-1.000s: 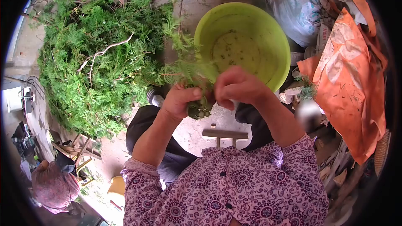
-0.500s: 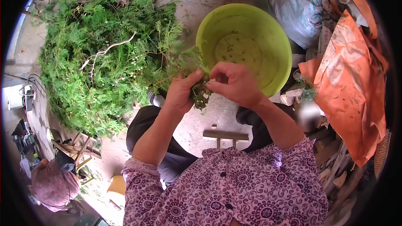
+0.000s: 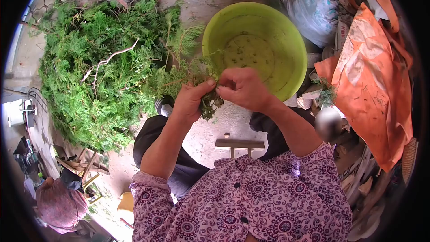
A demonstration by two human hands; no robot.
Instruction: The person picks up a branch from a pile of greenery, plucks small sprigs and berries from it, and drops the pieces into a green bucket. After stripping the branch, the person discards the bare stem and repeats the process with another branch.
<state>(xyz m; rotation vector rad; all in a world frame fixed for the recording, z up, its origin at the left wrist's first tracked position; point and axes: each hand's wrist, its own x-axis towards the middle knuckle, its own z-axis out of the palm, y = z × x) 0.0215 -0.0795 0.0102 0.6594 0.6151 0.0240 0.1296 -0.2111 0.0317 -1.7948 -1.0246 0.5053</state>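
Observation:
My left hand [image 3: 191, 101] is closed round a leafy evergreen sprig [image 3: 209, 107], with its thumb on top. Small pale knobs, perhaps cones, cluster at the sprig's lower end, and feathery fronds spread up and left from the fist. Thumb and forefinger of my right hand [image 3: 246, 90] pinch together right beside the left thumb, at the sprig. Whatever lies between those fingertips is too small to make out. Just beyond the hands stands a yellow-green plastic basin [image 3: 295, 58], with several small dark bits scattered over its bottom.
A big heap of cut evergreen branches [image 3: 98, 85] covers the floor at left, a bare twig [image 3: 107, 59] on top. To the right are a white sack [image 3: 311, 13], an orange bag [image 3: 371, 89] and pieces of wood. Another person [image 3: 60, 204] is at lower left.
The view has shifted slightly, so the basin and heap appear a little further left. My right fingertips have come closer to the left thumb; the left hand keeps its hold on the sprig.

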